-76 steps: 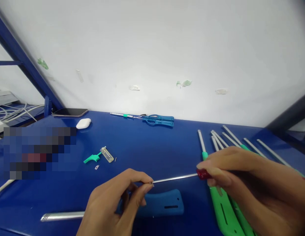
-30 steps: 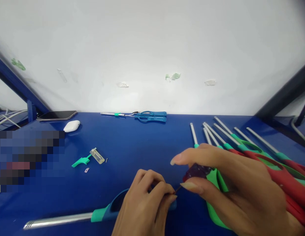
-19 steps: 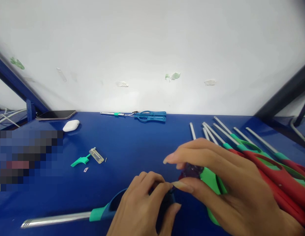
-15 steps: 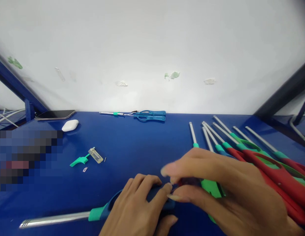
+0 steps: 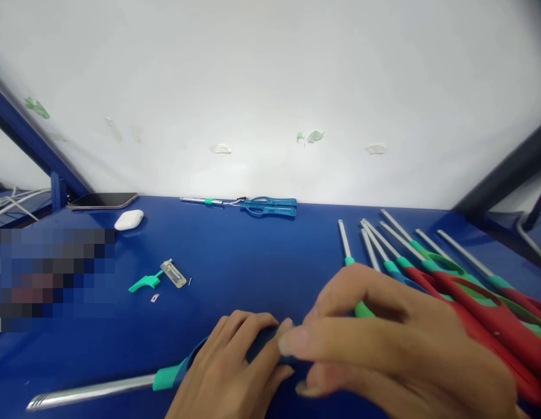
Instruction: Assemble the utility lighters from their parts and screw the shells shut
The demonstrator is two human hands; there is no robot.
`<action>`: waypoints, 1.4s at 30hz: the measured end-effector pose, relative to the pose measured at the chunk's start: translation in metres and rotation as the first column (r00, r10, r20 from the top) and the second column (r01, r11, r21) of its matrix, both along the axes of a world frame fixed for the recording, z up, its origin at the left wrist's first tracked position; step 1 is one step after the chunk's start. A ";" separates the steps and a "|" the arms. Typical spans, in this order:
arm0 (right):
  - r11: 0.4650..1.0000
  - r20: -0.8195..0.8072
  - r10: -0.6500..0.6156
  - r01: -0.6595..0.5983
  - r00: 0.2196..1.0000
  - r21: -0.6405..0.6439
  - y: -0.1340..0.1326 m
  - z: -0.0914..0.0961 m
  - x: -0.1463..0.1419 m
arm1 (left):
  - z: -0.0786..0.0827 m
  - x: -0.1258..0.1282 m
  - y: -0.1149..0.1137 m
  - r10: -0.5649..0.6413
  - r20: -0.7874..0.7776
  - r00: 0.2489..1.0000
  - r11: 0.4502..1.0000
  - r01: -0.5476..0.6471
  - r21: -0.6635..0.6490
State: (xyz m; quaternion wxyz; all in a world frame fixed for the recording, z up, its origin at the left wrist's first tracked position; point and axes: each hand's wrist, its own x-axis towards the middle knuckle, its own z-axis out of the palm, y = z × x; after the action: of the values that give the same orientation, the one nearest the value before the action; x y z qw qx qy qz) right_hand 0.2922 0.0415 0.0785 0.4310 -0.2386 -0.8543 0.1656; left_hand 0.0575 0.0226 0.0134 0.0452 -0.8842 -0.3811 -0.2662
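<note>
My left hand (image 5: pixel 235 361) lies over a blue long-neck lighter (image 5: pixel 187 364), its fingers wrapped around the handle. The lighter's metal tube (image 5: pixel 91 393) points left, with a green collar (image 5: pixel 165 378) where it joins the handle. My right hand (image 5: pixel 379 343) is at the handle's rear end, fingers bent, one fingertip against the handle beside my left index finger. Anything between those fingertips is hidden. Just behind the right hand lie several red, green and blue long-neck lighters (image 5: pixel 462 285).
A green trigger (image 5: pixel 145 282), a clear plastic piece (image 5: pixel 174 274) and tiny parts lie left of centre. A white earbud case (image 5: pixel 129 220) and a phone (image 5: pixel 104 201) sit at the back left. An opened blue lighter (image 5: pixel 270 206) rests along the white wall (image 5: pixel 270 87).
My right hand has moved slightly left and down to the handle's rear, its fingers drawing closer together. My left hand stays on the lighter. The view has shifted a little.
</note>
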 end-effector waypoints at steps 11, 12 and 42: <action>0.999 -0.178 0.001 -0.008 0.984 -0.042 0.009 0.003 -0.008 | -0.005 -0.006 -0.003 -0.018 -0.021 1.000 0.998 0.020 0.055; 0.997 -0.177 0.032 -0.043 0.984 -0.063 0.008 0.003 -0.007 | -0.005 -0.007 -0.003 -0.030 -0.020 0.999 0.999 0.030 0.031; 0.985 -0.248 0.033 -0.073 0.968 -0.153 0.009 0.004 -0.006 | -0.001 0.001 -0.002 -0.049 0.015 0.999 0.998 0.048 0.040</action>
State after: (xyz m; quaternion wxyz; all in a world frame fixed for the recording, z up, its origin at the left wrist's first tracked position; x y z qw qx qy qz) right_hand 0.2864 0.0503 0.0827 0.5076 -0.2276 -0.7847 0.2737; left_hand 0.0582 0.0205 0.0123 0.0531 -0.8900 -0.3546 -0.2818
